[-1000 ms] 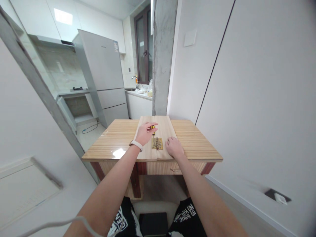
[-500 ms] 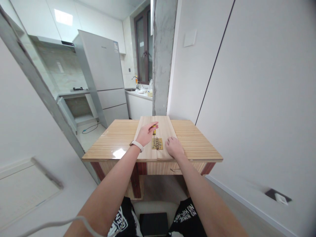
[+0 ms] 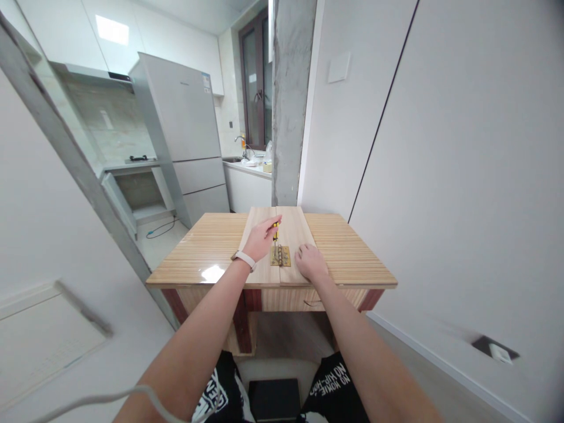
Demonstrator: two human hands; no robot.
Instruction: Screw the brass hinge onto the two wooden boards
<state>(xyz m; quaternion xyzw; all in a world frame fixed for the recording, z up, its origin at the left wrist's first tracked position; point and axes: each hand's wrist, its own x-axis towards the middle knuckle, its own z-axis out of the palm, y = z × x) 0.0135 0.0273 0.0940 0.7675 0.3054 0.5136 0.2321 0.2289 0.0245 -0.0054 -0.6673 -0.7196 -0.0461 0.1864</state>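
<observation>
A brass hinge lies across the seam between two pale wooden boards on the striped table. My left hand, with a white watch band at the wrist, is closed around a yellow and black screwdriver. The screwdriver stands upright with its shaft down at the left leaf of the hinge. Just right of the hinge, my right hand rests on the right board with its fingers curled. Whether anything is under those fingers is hidden.
The striped wooden table extends to both sides, with a drawer handle at its front. Beyond it stand a grey refrigerator and a sink counter. A white cable crosses the lower left.
My left hand has turned slightly on the screwdriver, its fingertips a little higher. My right hand stays practically in place beside the hinge.
</observation>
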